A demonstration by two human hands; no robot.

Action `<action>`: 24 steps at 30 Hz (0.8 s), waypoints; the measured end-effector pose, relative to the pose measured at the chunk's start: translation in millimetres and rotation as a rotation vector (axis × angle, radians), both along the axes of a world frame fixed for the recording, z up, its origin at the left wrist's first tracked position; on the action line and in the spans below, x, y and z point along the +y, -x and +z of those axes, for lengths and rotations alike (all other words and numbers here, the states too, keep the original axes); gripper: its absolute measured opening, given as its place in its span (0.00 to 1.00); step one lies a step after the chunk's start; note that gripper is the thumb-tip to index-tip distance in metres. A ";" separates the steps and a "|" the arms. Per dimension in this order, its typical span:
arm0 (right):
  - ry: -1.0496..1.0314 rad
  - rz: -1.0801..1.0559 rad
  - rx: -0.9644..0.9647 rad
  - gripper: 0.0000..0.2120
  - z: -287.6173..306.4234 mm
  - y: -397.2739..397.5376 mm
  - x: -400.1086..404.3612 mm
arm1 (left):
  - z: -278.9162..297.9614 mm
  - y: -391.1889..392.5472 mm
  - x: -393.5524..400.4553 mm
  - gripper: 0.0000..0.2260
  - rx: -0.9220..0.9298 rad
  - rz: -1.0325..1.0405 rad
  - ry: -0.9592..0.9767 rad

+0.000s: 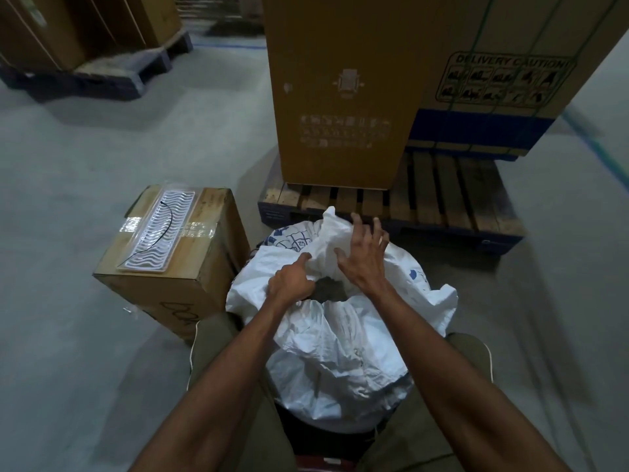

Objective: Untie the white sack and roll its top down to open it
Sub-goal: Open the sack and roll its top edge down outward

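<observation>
The white sack [340,335] stands on the floor [68,335] between the person's knees, directly in front of the wooden pallet [442,206]. Its mouth is partly open: a dark gap shows between the two hands, and the contents inside are too dim to identify. Blue print on the far side of the sack is partly folded under and unreadable. The lower part of the sack is hidden by the forearms and by shadow.

The left hand [291,281] grips the near-left edge of the sack mouth; its fingers are curled around the fabric, the index finger extended along it, and the fingertips are hidden inside the folds. The right hand [362,257] rests on the raised far flap, fingers spread apart and straight; whether the thumb pinches fabric cannot be told.

A small cardboard box [170,267] sits just beside the sack on the left, carrying a white wavy tray [160,229] and a thin black cord. A tall carton [340,97] stands on the pallet; its top is cut off by the frame.
</observation>
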State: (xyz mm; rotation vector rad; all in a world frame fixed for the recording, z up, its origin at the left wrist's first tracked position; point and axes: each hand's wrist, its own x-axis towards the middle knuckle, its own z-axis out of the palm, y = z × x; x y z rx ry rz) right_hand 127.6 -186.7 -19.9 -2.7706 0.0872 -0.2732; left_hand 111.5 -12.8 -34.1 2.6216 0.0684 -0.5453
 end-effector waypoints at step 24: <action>-0.179 0.408 -0.110 0.15 78.8 -3.3 -57.5 | 72.2 -71.8 9.2 0.33 -0.163 -0.102 0.407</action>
